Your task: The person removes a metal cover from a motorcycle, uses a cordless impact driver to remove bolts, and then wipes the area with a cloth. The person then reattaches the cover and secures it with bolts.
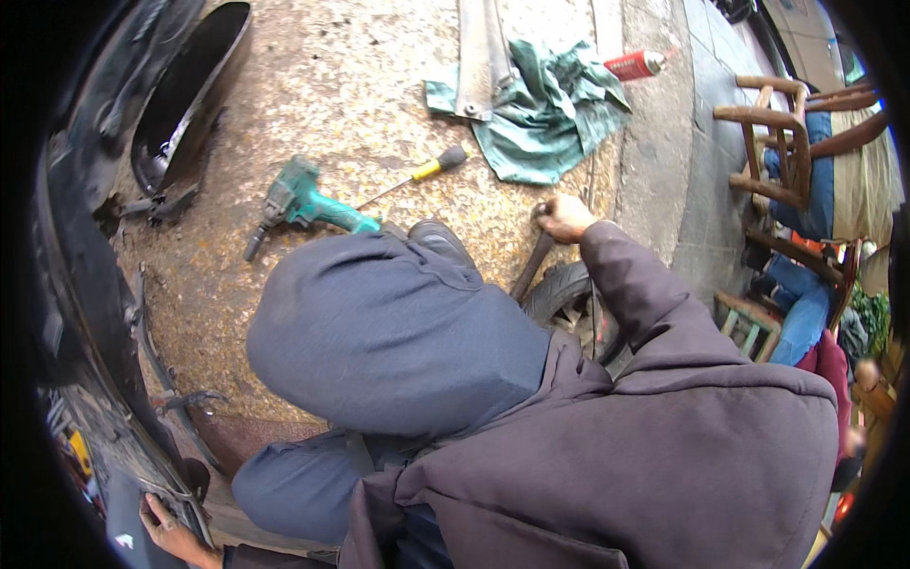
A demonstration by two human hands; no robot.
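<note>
At the right of the middle, my right hand (566, 219) is closed around the upper end of a dark tool handle (534, 266). The handle slants down toward a small black-tyred wheel (561, 292), which my arm partly covers. What kind of tool it is, I cannot make out. My left hand (176, 538) rests at the lower left, fingers apart against the edge of a dark vehicle panel (128, 512). Beyond my bent knee lie a green cordless drill (308, 197) and a yellow-and-black screwdriver (427, 171).
A crumpled green cloth (545, 133) lies ahead, with a grey metal strip (476, 71) over its left part. A red spray can (633, 65) lies beside it. Dark vehicle bodywork (85, 313) lines the left. Wooden stools (791, 142) and seated people are at the right.
</note>
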